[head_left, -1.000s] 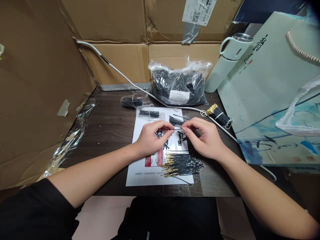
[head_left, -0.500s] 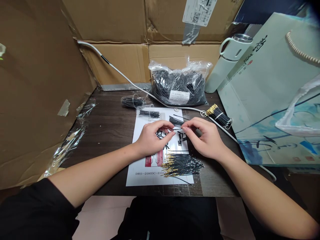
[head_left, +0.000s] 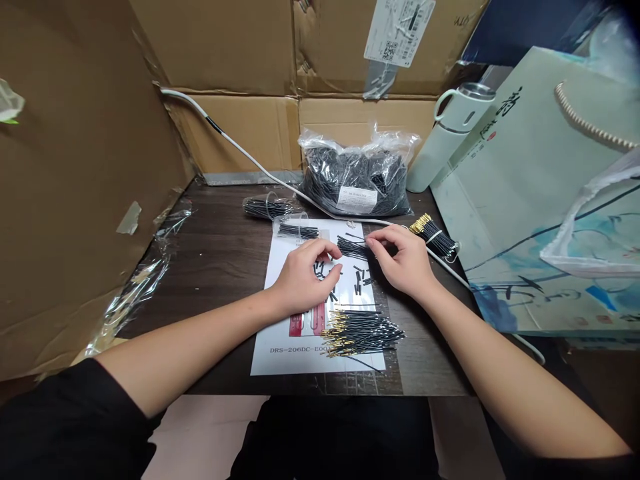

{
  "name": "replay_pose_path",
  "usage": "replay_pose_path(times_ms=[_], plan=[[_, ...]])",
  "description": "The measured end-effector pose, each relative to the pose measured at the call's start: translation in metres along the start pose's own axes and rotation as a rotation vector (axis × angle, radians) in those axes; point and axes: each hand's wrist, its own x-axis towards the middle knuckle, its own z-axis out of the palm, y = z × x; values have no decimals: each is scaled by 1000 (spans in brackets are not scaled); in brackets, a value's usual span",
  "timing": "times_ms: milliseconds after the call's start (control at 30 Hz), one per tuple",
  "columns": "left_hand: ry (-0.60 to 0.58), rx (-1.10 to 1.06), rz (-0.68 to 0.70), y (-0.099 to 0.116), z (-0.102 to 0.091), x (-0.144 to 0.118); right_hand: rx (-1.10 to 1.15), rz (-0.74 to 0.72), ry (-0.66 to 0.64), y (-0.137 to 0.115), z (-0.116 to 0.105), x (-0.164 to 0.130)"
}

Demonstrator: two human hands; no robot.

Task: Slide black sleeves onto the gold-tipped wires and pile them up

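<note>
My left hand (head_left: pixel 306 277) is over the white printed sheet (head_left: pixel 267 357), thumb and forefinger apart, with nothing visible between them. Short black tube pieces (head_left: pixel 358 281) lie on the paper to its right, and more show beneath its fingers. My right hand (head_left: pixel 404 261) is pinched at the end of a thin black wire (head_left: pixel 355 237), just above a small pile of black wires (head_left: pixel 350 248). Its fingertips partly cover that wire and the pile. Closer to me, a larger pile of black wires with gold-coloured ends (head_left: pixel 363 332) rests across the sheet.
Behind the sheet stands a clear bag of black wires (head_left: pixel 357 177). Wrapped bundles (head_left: pixel 267 207) lie left of it; a tied gold-tipped bundle (head_left: pixel 435 237) lies right. A white cable (head_left: pixel 250 157) crosses the dark table. A flask (head_left: pixel 443 143) and paper bag (head_left: pixel 525 200) flank the right.
My two hands have come apart, and the thin wire between their fingertips no longer shows there. The left fingers have spread. My right hand has shifted up to the loose wire above the small pile.
</note>
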Motion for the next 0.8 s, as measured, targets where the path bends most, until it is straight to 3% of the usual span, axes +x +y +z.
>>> replay_pose_path(times_ms=[300, 500, 667, 800], plan=[[-46, 110, 84, -1, -1, 0, -119, -106, -66, 10, 10, 3], [-69, 145, 128, -5, 1, -1, -42, -154, -130, -4, -16, 1], [-76, 148, 133, -8, 3, -2, 141, -139, -565, -35, -41, -3], [-70, 125, 139, -6, 2, 0, 146, -192, -739, -52, -40, -11]])
